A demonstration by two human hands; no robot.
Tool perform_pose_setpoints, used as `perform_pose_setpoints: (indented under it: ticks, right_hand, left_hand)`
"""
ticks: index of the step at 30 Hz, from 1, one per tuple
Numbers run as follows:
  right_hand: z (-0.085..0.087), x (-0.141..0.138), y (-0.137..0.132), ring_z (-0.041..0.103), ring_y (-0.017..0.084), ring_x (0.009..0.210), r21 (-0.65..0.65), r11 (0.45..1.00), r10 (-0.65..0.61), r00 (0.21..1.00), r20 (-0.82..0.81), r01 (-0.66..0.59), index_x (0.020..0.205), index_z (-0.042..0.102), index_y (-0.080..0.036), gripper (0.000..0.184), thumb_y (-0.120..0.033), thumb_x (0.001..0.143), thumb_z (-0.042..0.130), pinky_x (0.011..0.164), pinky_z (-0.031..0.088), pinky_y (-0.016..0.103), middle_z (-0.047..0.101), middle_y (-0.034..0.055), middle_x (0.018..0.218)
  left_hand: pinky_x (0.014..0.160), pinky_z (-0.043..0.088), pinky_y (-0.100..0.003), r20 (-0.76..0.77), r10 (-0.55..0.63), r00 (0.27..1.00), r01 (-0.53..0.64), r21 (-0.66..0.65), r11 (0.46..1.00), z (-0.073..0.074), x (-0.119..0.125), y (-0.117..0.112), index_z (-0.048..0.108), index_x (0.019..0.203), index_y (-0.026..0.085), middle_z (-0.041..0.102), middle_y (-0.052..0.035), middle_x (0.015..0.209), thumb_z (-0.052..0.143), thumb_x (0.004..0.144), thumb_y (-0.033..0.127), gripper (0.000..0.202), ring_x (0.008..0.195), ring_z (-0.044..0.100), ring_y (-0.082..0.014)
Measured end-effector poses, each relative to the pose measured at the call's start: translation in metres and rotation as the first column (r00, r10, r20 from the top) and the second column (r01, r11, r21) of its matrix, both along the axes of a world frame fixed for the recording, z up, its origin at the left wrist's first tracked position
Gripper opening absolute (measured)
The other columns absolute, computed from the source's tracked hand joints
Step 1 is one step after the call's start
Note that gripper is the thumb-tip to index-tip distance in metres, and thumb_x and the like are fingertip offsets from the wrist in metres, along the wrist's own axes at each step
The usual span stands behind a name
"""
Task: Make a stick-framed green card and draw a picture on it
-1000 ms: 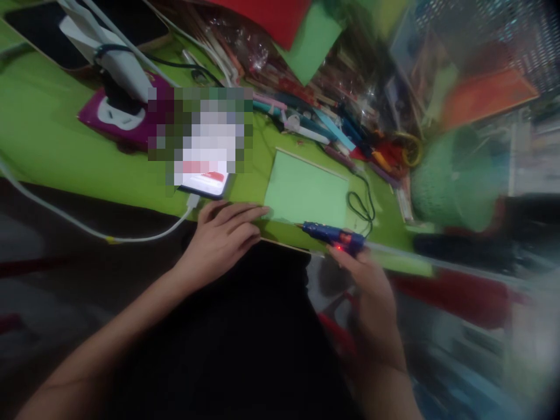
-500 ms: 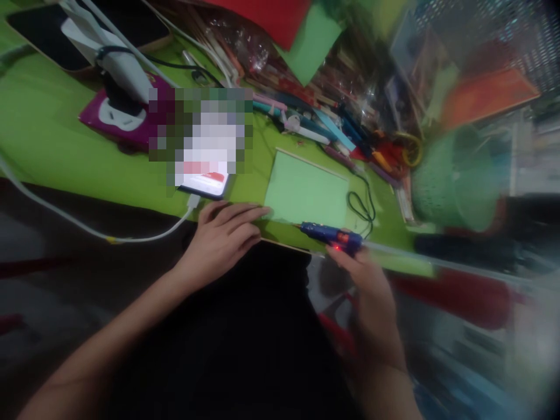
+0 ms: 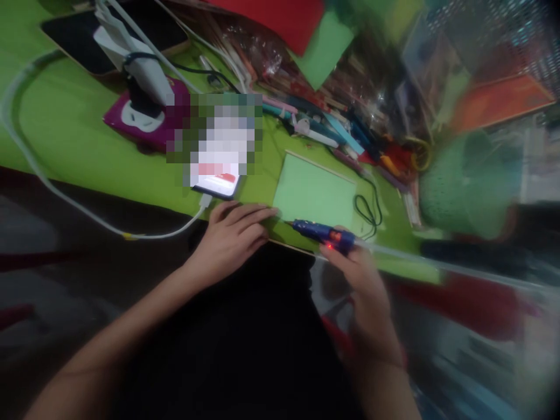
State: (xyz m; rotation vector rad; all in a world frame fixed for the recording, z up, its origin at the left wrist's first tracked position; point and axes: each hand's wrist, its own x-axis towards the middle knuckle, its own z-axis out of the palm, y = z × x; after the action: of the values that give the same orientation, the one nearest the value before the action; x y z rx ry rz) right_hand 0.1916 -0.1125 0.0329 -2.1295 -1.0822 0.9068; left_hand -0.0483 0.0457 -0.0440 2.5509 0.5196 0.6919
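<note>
A light green sheet (image 3: 312, 189) lies near the table's front edge, with a thin pale stick (image 3: 321, 166) along its far side. My left hand (image 3: 234, 239) rests flat at the sheet's near left corner, fingers stretched out. In my right hand (image 3: 361, 274) is a blue hot glue gun (image 3: 321, 233) with a red light lit. A long clear glue stick (image 3: 406, 254) sticks out of its back. The nozzle points left, along the near edge of the sheet, close to my left fingertips. Whether it touches the sheet I cannot tell.
A lit phone (image 3: 216, 184), partly pixelated, charges behind my left hand. Left of it stands a purple power socket (image 3: 118, 125) with a white plug (image 3: 149, 81) and cables. Pens, scissors (image 3: 417, 153) and papers crowd the back. A green basket (image 3: 459, 186) stands right.
My right hand has moved the glue gun left along the sheet's near edge, bringing its nozzle closer to my left fingertips. The left hand stays at the corner. The whole view has shifted slightly.
</note>
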Motion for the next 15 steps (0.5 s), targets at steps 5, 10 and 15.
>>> perform_pose_setpoints:
  ticks: [5,10,15]
  right_hand:
    - [-0.004,-0.007,0.006,0.063,0.021,0.08,-0.005,1.0,0.021,1.0,-0.011,-0.021,0.09,0.067,-0.027,0.022,-0.046,0.087,0.077,0.076,0.052,0.034,0.064,-0.0001,0.085]
    - [-0.006,-0.011,0.011,0.06,0.02,0.079,0.002,1.0,0.023,0.999,-0.036,-0.023,0.091,0.066,-0.026,0.023,-0.046,0.088,0.077,0.075,0.05,0.033,0.061,-0.0003,0.086]
    - [-0.004,-0.014,0.019,0.058,0.019,0.078,0.014,0.998,0.056,0.997,-0.047,-0.055,0.089,0.064,-0.025,0.024,-0.046,0.089,0.076,0.075,0.048,0.032,0.06,-0.0005,0.084]
  left_hand:
    - [0.109,0.042,-0.052,0.016,0.008,1.0,-0.008,-0.021,1.0,0.001,-0.002,0.0,0.066,0.092,0.022,0.068,-0.0054,0.145,0.062,0.1,0.017,0.01,0.133,0.062,-0.0291]
    - [0.11,0.043,-0.05,0.02,0.005,1.0,-0.004,-0.045,0.999,0.0,-0.003,0.001,0.066,0.092,0.022,0.067,-0.0063,0.146,0.06,0.101,0.017,0.012,0.134,0.062,-0.0286]
    - [0.11,0.044,-0.052,0.009,-0.004,1.0,0.005,-0.066,0.998,0.001,-0.003,0.002,0.068,0.093,0.022,0.067,-0.0073,0.146,0.059,0.102,0.018,0.013,0.135,0.062,-0.0293]
